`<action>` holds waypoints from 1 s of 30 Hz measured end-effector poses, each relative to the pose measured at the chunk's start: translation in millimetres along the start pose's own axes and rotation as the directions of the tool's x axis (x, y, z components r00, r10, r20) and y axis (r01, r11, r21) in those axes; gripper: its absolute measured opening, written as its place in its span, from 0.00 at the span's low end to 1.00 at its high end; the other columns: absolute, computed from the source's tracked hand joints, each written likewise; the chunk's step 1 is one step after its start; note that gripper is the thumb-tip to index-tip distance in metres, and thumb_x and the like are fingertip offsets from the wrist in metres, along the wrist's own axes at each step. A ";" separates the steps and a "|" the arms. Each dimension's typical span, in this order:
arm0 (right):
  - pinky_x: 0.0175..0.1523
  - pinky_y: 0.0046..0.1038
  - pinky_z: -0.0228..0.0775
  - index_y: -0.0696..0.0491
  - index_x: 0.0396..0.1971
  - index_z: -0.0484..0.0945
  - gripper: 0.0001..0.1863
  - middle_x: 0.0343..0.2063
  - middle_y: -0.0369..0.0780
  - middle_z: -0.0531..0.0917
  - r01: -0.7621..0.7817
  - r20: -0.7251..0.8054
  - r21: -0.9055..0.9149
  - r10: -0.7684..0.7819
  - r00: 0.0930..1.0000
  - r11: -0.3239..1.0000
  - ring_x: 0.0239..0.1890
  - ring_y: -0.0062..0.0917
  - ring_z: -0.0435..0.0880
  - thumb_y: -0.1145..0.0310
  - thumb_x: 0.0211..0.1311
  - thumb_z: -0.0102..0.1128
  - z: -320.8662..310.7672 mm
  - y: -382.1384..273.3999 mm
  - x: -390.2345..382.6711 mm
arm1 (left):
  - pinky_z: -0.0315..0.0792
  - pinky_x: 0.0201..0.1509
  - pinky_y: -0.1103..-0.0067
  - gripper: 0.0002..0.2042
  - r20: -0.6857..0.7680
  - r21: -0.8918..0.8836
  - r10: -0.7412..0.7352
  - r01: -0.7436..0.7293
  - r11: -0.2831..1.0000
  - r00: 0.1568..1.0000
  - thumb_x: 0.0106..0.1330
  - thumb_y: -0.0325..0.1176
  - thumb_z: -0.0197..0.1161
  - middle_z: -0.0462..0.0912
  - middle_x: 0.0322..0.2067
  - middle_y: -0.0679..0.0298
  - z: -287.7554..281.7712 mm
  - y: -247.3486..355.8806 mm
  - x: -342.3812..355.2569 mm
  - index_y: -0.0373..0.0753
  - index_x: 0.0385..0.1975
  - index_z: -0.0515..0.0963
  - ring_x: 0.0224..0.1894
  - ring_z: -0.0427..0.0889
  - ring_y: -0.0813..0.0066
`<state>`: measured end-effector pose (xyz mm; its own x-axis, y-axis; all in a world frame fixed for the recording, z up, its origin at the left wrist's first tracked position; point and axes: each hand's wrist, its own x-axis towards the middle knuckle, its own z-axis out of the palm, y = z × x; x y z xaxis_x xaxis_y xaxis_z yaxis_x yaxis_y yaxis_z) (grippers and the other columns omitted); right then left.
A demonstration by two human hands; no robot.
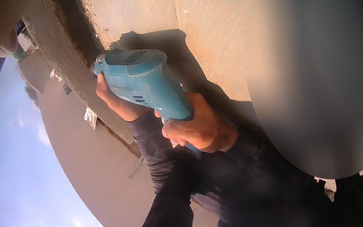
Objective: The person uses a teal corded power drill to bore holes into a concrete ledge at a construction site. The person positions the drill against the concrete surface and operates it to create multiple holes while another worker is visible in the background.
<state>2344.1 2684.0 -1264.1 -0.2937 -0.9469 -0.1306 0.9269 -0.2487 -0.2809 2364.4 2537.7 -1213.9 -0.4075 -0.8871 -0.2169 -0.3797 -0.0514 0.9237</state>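
Observation:
A teal power drill [137, 75] is held in both hands, its front end toward the upper left. My right hand [205, 126] wraps round its rear handle, with the thumb side toward me. Close behind the drill's front end, my left hand [116, 104] grips the body from the left side and is partly covered by it. That front end is at the long rough beam [67, 65]; whether a bit touches or enters the beam cannot be seen. Dark sleeves cover both forearms.
A rough tan surface [215, 27] with loose crumbs spreads beyond the drill, bearing its dark shadow. Left of the beam is a smooth brownish surface [87, 161], with sky past its curved edge. A pale scrap [90, 117] sits by the beam. A blurred oval hides the right side.

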 end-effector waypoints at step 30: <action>0.24 0.24 0.67 0.61 0.35 0.73 0.11 0.16 0.36 0.73 -0.090 -0.007 0.354 0.099 0.995 0.931 0.17 0.16 0.72 0.73 0.51 0.56 0.8 -8.3 -4.4 | 0.71 0.48 0.72 0.26 0.106 -0.016 -0.086 0.088 0.996 0.991 0.64 0.54 0.46 0.77 0.44 0.58 8.8 4.8 4.2 0.37 0.49 0.71 0.45 0.76 0.67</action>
<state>2337.9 2690.0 -1260.4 -0.2019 -0.9655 -0.1643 0.9721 -0.2180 0.0865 2353.6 2537.8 -1213.1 -0.4592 -0.8258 -0.3274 -0.4006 -0.1365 0.9060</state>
